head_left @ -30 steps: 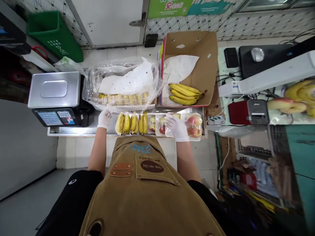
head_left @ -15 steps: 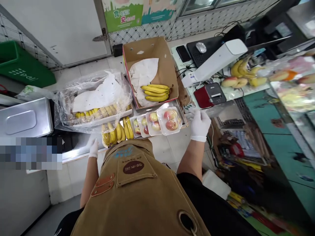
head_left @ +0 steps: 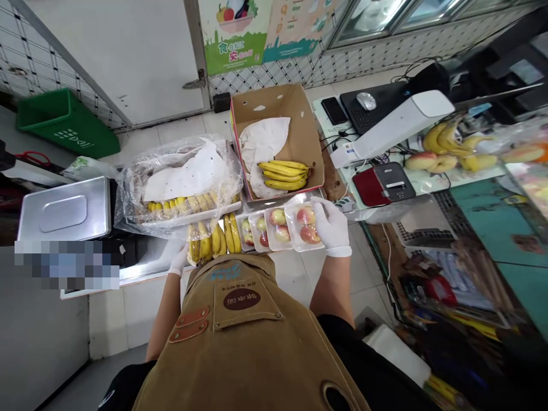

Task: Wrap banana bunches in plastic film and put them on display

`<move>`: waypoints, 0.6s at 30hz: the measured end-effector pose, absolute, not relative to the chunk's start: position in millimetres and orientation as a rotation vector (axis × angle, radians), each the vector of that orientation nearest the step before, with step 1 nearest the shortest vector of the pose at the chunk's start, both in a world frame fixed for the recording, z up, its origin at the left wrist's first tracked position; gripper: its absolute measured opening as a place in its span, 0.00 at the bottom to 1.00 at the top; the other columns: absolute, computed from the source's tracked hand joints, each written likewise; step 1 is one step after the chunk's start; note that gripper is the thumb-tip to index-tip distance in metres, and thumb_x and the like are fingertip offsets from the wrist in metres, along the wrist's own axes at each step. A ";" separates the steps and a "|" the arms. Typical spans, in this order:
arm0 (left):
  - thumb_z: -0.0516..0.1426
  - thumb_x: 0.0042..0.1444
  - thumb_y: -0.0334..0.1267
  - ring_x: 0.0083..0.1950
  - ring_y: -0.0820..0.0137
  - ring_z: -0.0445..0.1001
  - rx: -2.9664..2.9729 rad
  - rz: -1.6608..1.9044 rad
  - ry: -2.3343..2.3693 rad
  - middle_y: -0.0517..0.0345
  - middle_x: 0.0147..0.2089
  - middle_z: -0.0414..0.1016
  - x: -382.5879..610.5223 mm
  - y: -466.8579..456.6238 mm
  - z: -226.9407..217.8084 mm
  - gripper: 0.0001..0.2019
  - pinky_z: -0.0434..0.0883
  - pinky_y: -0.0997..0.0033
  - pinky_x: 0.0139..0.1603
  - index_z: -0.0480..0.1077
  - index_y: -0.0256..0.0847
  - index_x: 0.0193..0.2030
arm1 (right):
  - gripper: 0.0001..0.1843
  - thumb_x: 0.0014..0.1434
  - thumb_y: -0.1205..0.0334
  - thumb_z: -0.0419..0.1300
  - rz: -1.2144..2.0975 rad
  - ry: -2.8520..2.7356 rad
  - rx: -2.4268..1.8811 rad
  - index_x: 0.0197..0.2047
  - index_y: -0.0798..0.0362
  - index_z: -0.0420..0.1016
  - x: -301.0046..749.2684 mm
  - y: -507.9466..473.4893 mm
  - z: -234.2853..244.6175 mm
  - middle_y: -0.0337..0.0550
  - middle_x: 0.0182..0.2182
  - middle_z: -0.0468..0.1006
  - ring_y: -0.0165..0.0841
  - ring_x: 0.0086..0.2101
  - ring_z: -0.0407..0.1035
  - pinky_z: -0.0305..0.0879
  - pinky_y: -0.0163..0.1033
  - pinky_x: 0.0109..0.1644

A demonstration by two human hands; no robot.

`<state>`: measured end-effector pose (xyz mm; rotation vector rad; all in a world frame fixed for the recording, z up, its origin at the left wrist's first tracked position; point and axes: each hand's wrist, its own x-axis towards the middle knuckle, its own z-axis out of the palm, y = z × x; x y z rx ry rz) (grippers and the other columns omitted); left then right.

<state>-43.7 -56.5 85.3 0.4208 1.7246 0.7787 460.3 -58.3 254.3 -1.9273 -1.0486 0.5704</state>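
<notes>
Both my hands wear white gloves. My right hand [head_left: 332,228] curls round the right edge of a wrapped tray of red apples [head_left: 305,226], the rightmost of three such trays [head_left: 274,226] lined up on the steel counter [head_left: 141,264]. Lower down, my left hand [head_left: 178,260] rests flat on the counter edge just left of a row of banana bunches [head_left: 213,238] and holds nothing. A brown apron [head_left: 244,342] covers my front.
Behind the counter, a plastic-covered tray of bananas [head_left: 180,188] sits beside an open cardboard box [head_left: 274,142] holding more bananas. A steel scale [head_left: 64,208] stands left, a green bin [head_left: 64,123] beyond. To the right stand a red printer [head_left: 383,184], a keyboard and fruit shelves.
The view swung right and settled. My right hand left the trays, moved out to the right, then came back onto the rightmost apple tray. My left hand dropped from the plastic to the counter edge.
</notes>
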 end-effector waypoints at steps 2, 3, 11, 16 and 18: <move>0.61 0.62 0.40 0.38 0.65 0.81 0.389 0.894 1.848 0.54 0.33 0.79 -59.0 -48.1 100.1 0.05 0.78 0.61 0.53 0.74 0.43 0.36 | 0.23 0.69 0.42 0.60 0.594 -1.110 -1.912 0.54 0.48 0.85 453.8 -53.1 256.9 0.49 0.49 0.86 0.44 0.49 0.80 0.72 0.59 0.68; 0.58 0.63 0.39 0.35 0.67 0.79 0.372 0.969 1.912 0.56 0.32 0.77 -68.0 -43.7 108.2 0.07 0.77 0.62 0.52 0.73 0.42 0.35 | 0.22 0.69 0.43 0.60 0.599 -1.131 -1.903 0.53 0.48 0.85 450.1 -49.8 258.1 0.49 0.50 0.86 0.43 0.49 0.80 0.71 0.58 0.68; 0.57 0.69 0.39 0.49 0.66 0.76 0.665 1.634 2.183 0.59 0.40 0.74 -110.7 -19.9 177.5 0.06 0.72 0.68 0.60 0.72 0.44 0.39 | 0.12 0.70 0.53 0.63 0.680 -1.008 -1.494 0.50 0.46 0.84 343.0 18.8 291.0 0.45 0.51 0.86 0.39 0.52 0.80 0.74 0.54 0.68; 0.69 0.59 0.36 0.73 0.52 0.67 1.222 1.487 1.840 0.46 0.63 0.77 -64.9 17.1 194.8 0.15 0.58 0.53 0.80 0.79 0.44 0.53 | 0.12 0.71 0.59 0.64 1.216 -1.289 -1.274 0.55 0.46 0.81 210.2 106.0 305.3 0.45 0.60 0.82 0.40 0.66 0.69 0.66 0.52 0.76; 0.70 0.54 0.33 0.77 0.48 0.62 1.334 1.214 1.763 0.43 0.66 0.76 -43.9 32.3 188.1 0.20 0.50 0.46 0.84 0.79 0.44 0.55 | 0.15 0.71 0.61 0.66 1.367 -1.329 -1.273 0.59 0.51 0.78 173.0 134.9 301.3 0.49 0.62 0.80 0.42 0.65 0.68 0.69 0.56 0.73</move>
